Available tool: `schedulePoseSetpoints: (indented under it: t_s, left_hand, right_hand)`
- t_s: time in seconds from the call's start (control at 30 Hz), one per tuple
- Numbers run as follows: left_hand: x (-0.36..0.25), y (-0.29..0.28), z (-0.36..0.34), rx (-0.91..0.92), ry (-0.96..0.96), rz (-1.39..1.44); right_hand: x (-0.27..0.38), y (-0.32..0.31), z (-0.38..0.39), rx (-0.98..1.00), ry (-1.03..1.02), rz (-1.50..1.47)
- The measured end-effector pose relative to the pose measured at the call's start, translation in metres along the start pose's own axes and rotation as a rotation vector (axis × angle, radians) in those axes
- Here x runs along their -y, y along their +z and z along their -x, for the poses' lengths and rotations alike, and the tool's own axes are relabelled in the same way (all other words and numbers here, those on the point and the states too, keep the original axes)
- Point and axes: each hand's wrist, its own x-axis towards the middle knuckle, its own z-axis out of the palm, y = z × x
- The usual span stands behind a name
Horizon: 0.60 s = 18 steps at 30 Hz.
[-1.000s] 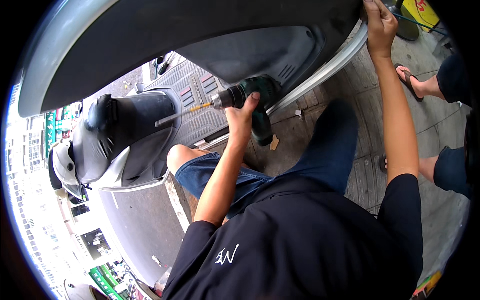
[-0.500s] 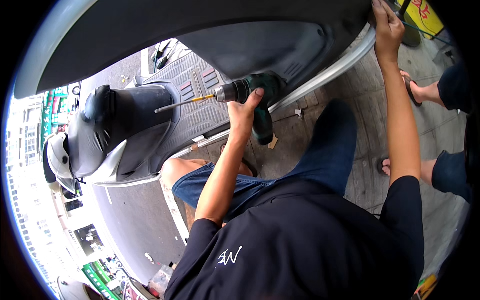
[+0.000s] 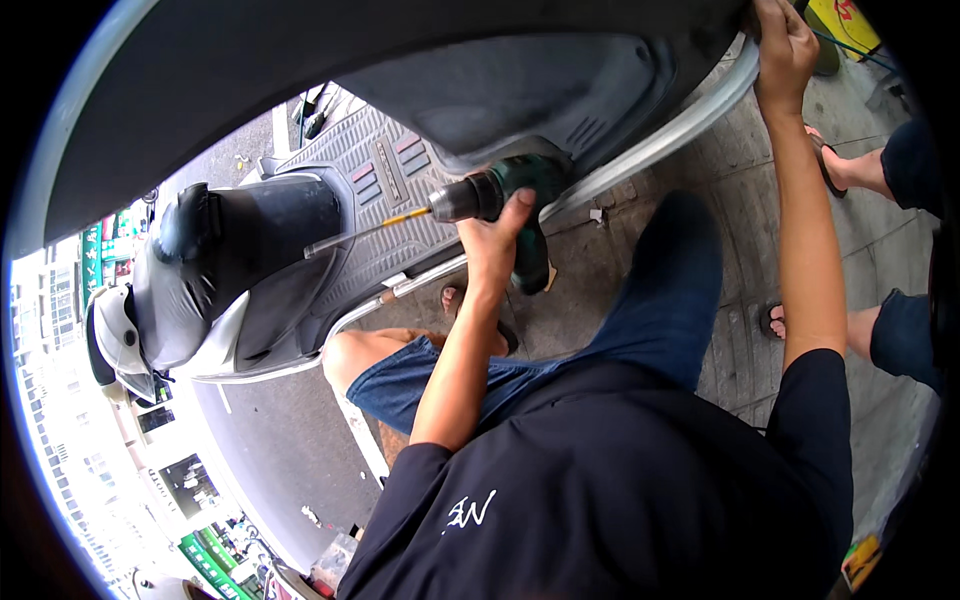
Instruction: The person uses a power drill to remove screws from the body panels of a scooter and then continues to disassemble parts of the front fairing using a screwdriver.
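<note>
My left hand [image 3: 495, 240] is closed around a dark green cordless drill [image 3: 538, 183] by its body and grip. A long bit [image 3: 370, 230] with a yellow section and a metal tip sticks out of the chuck, pointing left over the footboard [image 3: 395, 195] of a motor scooter. The tip appears clear of the bodywork. At the upper right, my right hand [image 3: 787, 58] is up against the end of the scooter's dark front panel [image 3: 560, 90]. Its fingers are bent, their tips are partly hidden, and what they hold cannot be made out.
The scooter's black seat [image 3: 230, 225] lies to the left, with a white helmet [image 3: 120, 330] beyond it. Another person's sandalled foot [image 3: 835, 165] stands on the paving at the right. A yellow object [image 3: 845, 25] is at the upper right. Road and shopfronts lie far left.
My view has shifted slightly. The drill stays in my left hand, its bit tip a little lower in the picture. My right hand remains at the panel's end.
</note>
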Motion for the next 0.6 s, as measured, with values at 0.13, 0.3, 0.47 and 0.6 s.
schedulePoseSetpoints:
  t_s: [0.13,0.3,0.47,0.6]
  left_hand:
    - [-0.011,0.008,-0.014,0.093,-0.08,-0.013]
    - [-0.013,-0.015,-0.022,0.069,-0.051,0.285]
    - [0.008,0.015,-0.028,-0.031,0.088,-0.007]
    - [0.002,0.011,-0.029,-0.081,0.072,0.078]
  right_hand:
    - [0.028,-0.007,0.003,0.127,-0.065,0.125]
    - [0.027,0.001,0.001,0.11,-0.142,0.094]
    - [-0.003,-0.029,-0.014,0.033,-0.111,0.248]
    - [0.006,-0.013,0.0,0.052,-0.161,0.199]
